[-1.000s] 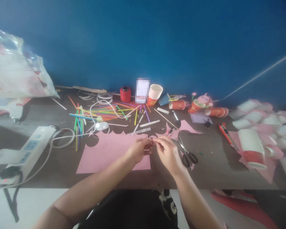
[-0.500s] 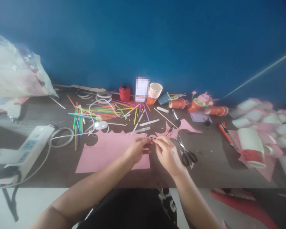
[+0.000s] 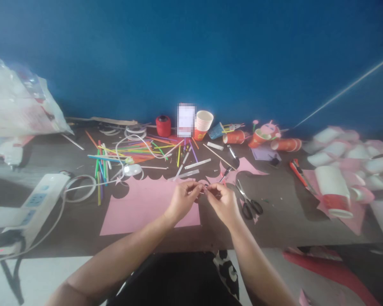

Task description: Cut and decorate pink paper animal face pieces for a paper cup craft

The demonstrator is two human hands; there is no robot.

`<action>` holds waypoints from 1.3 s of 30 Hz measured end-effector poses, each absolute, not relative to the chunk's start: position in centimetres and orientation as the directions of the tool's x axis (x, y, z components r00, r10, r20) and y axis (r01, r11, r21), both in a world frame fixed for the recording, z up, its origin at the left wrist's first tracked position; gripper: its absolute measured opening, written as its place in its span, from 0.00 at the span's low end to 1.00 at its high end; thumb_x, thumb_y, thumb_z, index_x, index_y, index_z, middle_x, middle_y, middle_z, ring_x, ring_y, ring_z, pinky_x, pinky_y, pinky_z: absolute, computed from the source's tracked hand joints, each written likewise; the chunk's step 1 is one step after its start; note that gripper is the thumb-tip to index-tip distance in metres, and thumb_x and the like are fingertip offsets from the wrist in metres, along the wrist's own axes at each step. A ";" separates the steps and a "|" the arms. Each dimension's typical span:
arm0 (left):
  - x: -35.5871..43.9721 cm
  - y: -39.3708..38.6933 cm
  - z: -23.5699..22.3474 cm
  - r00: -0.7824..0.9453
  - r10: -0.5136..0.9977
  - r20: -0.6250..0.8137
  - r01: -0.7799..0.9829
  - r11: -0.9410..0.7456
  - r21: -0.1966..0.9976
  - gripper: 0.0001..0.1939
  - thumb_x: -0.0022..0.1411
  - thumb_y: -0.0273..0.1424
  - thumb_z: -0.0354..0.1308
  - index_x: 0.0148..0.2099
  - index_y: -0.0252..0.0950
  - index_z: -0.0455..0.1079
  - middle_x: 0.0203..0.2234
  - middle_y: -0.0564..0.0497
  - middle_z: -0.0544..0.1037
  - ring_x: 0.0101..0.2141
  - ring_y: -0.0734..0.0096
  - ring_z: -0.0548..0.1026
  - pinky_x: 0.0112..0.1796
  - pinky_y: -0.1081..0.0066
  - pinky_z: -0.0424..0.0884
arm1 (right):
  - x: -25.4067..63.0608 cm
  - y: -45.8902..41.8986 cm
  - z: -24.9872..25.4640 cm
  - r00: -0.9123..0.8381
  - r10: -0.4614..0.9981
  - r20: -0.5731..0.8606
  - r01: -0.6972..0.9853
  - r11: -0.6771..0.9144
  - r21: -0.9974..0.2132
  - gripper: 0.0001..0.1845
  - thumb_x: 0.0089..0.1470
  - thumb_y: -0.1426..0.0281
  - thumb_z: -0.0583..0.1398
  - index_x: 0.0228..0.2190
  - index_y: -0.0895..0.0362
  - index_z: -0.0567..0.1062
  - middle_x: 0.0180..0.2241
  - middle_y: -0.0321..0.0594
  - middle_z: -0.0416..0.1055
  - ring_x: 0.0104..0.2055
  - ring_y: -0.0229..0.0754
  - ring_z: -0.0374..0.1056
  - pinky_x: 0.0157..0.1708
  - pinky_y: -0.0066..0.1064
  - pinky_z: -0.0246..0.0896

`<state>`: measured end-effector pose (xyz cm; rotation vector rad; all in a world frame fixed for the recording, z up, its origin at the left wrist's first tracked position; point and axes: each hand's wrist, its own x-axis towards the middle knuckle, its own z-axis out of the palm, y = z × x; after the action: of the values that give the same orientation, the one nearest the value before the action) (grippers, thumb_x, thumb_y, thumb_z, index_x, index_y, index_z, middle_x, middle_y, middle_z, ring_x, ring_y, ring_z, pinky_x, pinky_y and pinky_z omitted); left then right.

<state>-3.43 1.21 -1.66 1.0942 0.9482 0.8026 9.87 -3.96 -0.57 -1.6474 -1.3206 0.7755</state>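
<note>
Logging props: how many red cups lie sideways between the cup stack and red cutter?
2. The left red cup is beside the blue item; the right red cup is by the purple paper. Nested ones may be hidden.

The dark counter [image 3: 274, 225] bears a pink sheet [image 3: 150, 204] with a scalloped edge, black-handled scissors [image 3: 249, 202] and colourful sticks [image 3: 137, 149]. A white power strip [image 3: 40, 202] and a red cutter [image 3: 298, 172] also lie on it.
</note>
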 end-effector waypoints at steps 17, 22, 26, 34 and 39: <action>-3.9 1.3 -1.8 0.424 0.881 -0.210 -0.027 0.244 0.969 0.10 0.53 0.36 0.60 0.28 0.33 0.71 0.21 0.53 0.70 0.23 0.77 0.67 0.21 0.78 0.68 | 9.6 -3.7 -1.7 0.200 0.976 -0.084 0.172 -0.119 -0.978 0.12 0.49 0.62 0.60 0.23 0.57 0.69 0.18 0.31 0.63 0.19 0.32 0.55 0.18 0.24 0.50; -4.0 1.2 -1.9 0.458 0.847 -0.268 -0.039 0.321 0.946 0.10 0.53 0.37 0.60 0.30 0.33 0.70 0.23 0.53 0.70 0.24 0.78 0.66 0.22 0.79 0.67 | 9.4 -3.6 -1.8 0.232 0.973 -0.016 0.230 -0.071 -0.971 0.10 0.49 0.65 0.59 0.21 0.57 0.68 0.20 0.31 0.63 0.21 0.33 0.58 0.21 0.24 0.53; -4.1 1.4 -2.2 0.464 0.847 -0.261 -0.051 0.320 0.946 0.11 0.53 0.37 0.61 0.29 0.34 0.68 0.22 0.55 0.68 0.24 0.79 0.65 0.22 0.80 0.65 | 9.2 -3.7 -2.0 0.202 0.979 -0.030 0.218 -0.075 -0.973 0.07 0.50 0.67 0.58 0.24 0.57 0.69 0.22 0.33 0.65 0.24 0.35 0.61 0.24 0.25 0.56; -3.9 1.3 -2.2 0.490 0.804 -0.336 -0.133 0.451 0.883 0.13 0.53 0.39 0.61 0.34 0.36 0.66 0.26 0.55 0.66 0.26 0.79 0.65 0.20 0.83 0.62 | 9.1 -4.2 -2.5 0.298 0.930 0.215 0.451 0.061 -0.890 0.05 0.54 0.70 0.56 0.27 0.56 0.69 0.25 0.35 0.68 0.26 0.36 0.65 0.28 0.26 0.61; -4.0 1.5 -2.1 0.510 0.735 -0.446 -0.119 0.574 0.810 0.15 0.52 0.42 0.61 0.30 0.34 0.68 0.25 0.54 0.66 0.26 0.79 0.63 0.19 0.82 0.62 | 9.8 -4.4 -2.2 0.074 0.868 0.491 0.786 0.252 -0.565 0.07 0.55 0.76 0.55 0.32 0.55 0.72 0.31 0.40 0.71 0.35 0.40 0.67 0.38 0.31 0.62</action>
<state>-3.97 1.48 -2.11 0.8039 0.8916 0.5872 9.80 -4.43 -2.22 -1.5363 -1.7105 0.1269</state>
